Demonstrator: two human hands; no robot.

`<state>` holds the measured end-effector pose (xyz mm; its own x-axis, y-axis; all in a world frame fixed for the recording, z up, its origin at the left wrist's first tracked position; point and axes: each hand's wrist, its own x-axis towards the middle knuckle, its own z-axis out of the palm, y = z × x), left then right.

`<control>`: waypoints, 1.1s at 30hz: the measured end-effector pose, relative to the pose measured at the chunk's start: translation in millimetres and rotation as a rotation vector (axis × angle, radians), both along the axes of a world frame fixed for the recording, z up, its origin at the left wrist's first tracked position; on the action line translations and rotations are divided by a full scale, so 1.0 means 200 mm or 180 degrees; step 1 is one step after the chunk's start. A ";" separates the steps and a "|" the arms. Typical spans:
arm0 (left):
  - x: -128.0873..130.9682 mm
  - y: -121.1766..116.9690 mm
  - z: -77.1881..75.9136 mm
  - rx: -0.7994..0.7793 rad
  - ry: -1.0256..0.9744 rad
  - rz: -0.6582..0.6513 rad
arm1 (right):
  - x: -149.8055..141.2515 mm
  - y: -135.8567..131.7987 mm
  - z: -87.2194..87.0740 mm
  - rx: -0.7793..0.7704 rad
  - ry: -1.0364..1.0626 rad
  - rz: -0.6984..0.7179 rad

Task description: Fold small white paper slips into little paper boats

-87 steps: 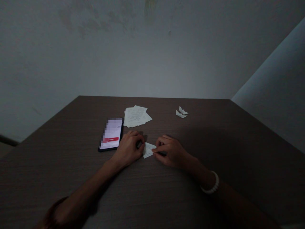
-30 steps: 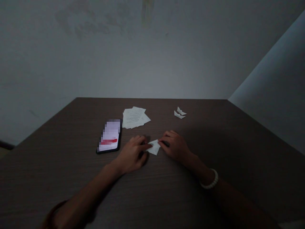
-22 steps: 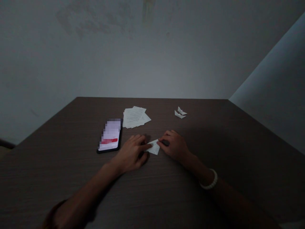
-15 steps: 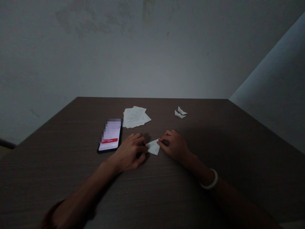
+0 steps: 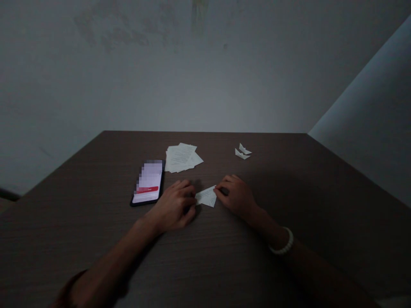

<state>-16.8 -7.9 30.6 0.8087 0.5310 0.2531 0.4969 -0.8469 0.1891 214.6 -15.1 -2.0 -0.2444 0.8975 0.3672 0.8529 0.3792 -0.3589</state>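
Observation:
A small folded piece of printed white paper (image 5: 208, 196) lies on the table between my hands, with a pointed flap toward me. My right hand (image 5: 236, 194) pinches its upper right corner between thumb and forefinger. At the paper's left end is my left hand (image 5: 178, 203), its fingers curled and their tips against the edge; whether they grip it firmly is hard to see. Two small folded paper boats (image 5: 242, 154) sit side by side farther back on the right.
A loose stack of printed paper sheets (image 5: 181, 158) lies beyond my left hand. Left of that hand, a phone (image 5: 148, 182) with a lit screen rests on the dark wooden table (image 5: 205, 265). The table's far edge runs along a grey wall (image 5: 205, 85).
The folded paper has turned slightly, its right corner rising a little. More of its left end shows as my left fingertips have drawn slightly left. Other things stay where they were.

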 end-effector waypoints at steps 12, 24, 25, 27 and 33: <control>0.05 -0.04 0.00 -0.0062 -0.0043 -0.0057 | -0.04 -0.02 0.02 0.0043 0.0082 -0.0028; 0.06 -0.04 0.00 -0.0020 -0.0004 -0.0071 | -0.09 -0.04 0.02 0.0032 -0.0011 -0.0289; 0.06 -0.04 0.00 -0.0028 -0.0024 -0.0070 | -0.09 -0.04 0.02 0.0015 0.0009 -0.0288; 0.06 -0.04 0.00 -0.0043 -0.0048 -0.0073 | -0.08 -0.04 0.02 -0.0017 0.0048 -0.0285; 0.05 -0.04 -0.01 -0.0055 0.0081 -0.0065 | -0.02 -0.01 0.01 -0.0075 0.0152 -0.0350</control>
<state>-7.1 -16.0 28.8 0.8255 0.5184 0.2233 0.4844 -0.8537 0.1912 211.0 -17.5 -0.5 -0.1268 0.9264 0.3545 0.8706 0.2752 -0.4077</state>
